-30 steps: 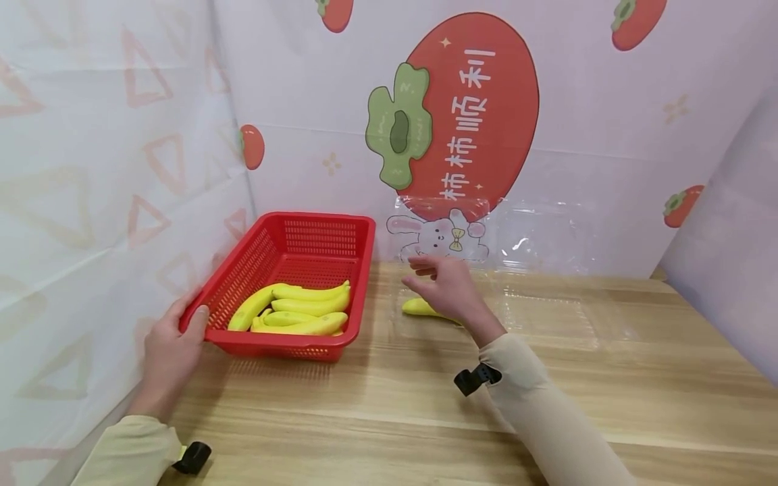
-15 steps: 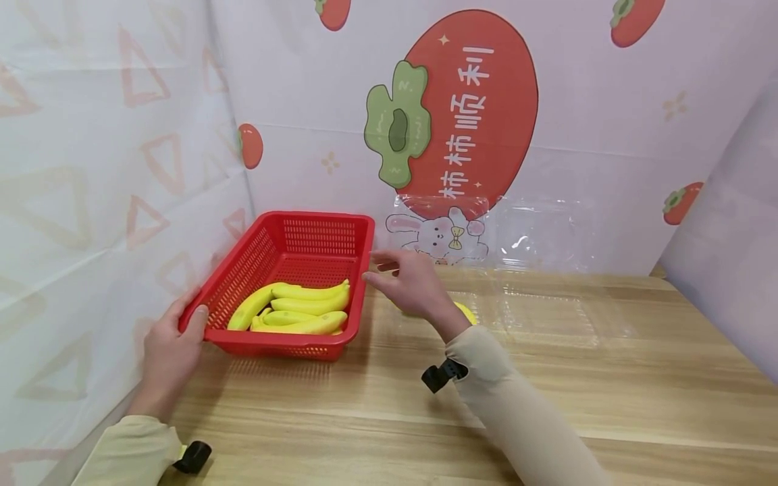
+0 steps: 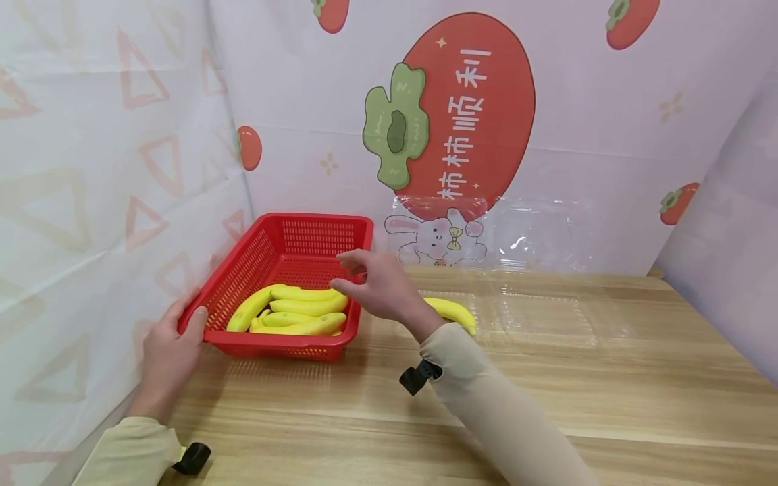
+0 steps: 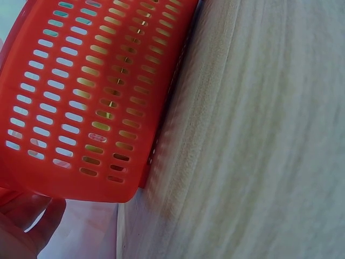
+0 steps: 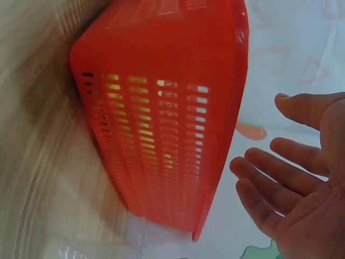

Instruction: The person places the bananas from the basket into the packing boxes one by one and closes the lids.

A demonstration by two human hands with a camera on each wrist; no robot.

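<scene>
A red plastic basket (image 3: 279,343) with slotted walls stands on the table at left, holding several yellow bananas (image 3: 310,307) at its near end. My left hand (image 3: 173,344) grips the basket's left rim near the front corner, thumb on top; the left wrist view shows its fingers (image 4: 46,224) at the rim. Above the basket's right rim hovers my right hand (image 3: 379,287), its fingers loosely bent and nothing in them. In the right wrist view the thumb and fingers (image 5: 275,189) are spread apart. A single banana (image 3: 452,312) lies behind the right wrist, in a clear plastic tray.
Clear plastic clamshell boxes (image 3: 547,320) stand with lids raised against the back wall, right of the basket. A printed cloth wall (image 3: 292,169) closes the back, and another runs along the left side. Wooden table (image 3: 340,425) stretches in front.
My right hand has moved left, from over the lone banana to the basket's right rim, uncovering that banana. The left hand and the basket have stayed in place.
</scene>
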